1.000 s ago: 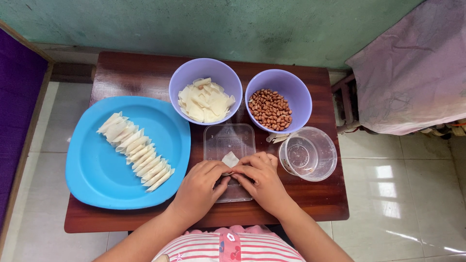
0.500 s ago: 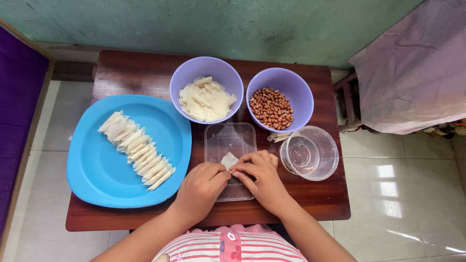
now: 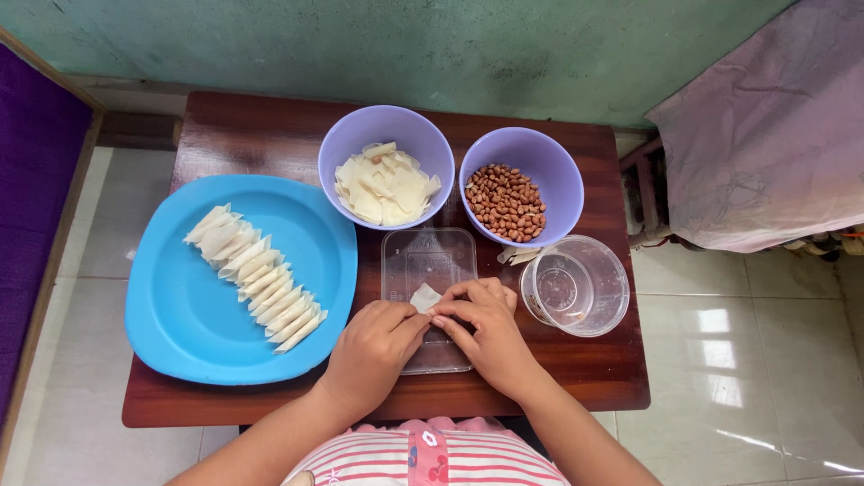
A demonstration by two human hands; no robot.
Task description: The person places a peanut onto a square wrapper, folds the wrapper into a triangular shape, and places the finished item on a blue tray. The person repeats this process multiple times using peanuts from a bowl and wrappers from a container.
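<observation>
You're pinching wrapper point(image 3: 424, 297) with left hand point(image 3: 376, 346) and right hand point(image 3: 480, 328) | over clear tray point(image 3: 423, 256) | risk: thin sheet tearing if you're pulling unevenly.

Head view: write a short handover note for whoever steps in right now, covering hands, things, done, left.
Left hand and right hand: fingertips meet on a small wrapper over the clear lid.
Things: blue plate holds a row of folded pieces; one purple bowl holds wrappers, the other peanuts; a clear tub sits at the right.
Done: one row folded.
Left: this wrapper, plus the bowl's stack.
</observation>
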